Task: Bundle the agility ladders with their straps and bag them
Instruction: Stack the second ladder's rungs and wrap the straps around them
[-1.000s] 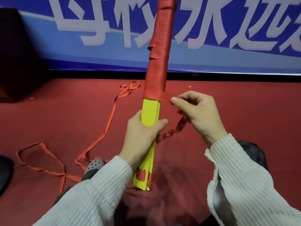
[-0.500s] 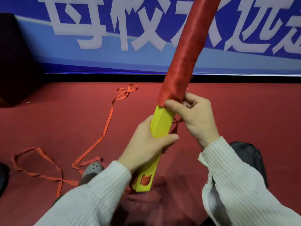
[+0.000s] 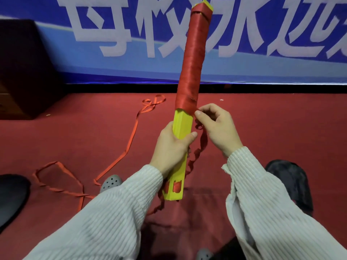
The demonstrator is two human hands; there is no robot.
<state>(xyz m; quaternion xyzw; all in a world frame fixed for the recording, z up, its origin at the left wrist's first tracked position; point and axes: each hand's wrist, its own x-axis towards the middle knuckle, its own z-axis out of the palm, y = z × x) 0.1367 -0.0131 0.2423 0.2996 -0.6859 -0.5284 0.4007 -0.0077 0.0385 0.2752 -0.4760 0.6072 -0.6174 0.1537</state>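
— Item one, the ladder bundle?

— Yellow rungs [image 3: 183,126], stacked flat into one stick, upright and tilted a little away from me, above the red floor [image 3: 262,124]. My left hand [image 3: 170,149] has its grip wrapped round the bare yellow part, thumb across the front. Stiff, I judge, and light enough for one hand; the plastic looks smooth, so I would hold it on the bare stretch below the wrap, not on the cloth.

— Item two, the strap?

— Red strap wrap [image 3: 193,59], wound tight over the upper part up to nearly the top end. My right hand [image 3: 220,131] pinches the strap at the lower edge of the wrap between thumb and forefinger. Soft and limp; the loose strap [image 3: 195,158] hangs crinkled beside the rungs down past the bottom end. It will likely twist unless kept taut.

— Item three, the remainder?

— More strap on the floor [image 3: 129,139], looping off to my left past a grey shoe [image 3: 110,182]. It could snag there.

— Room?

— Open floor ahead as far as the blue banner [image 3: 131,68]; a dark box [image 3: 22,68] stands well off to the left. No bag that I can identify.
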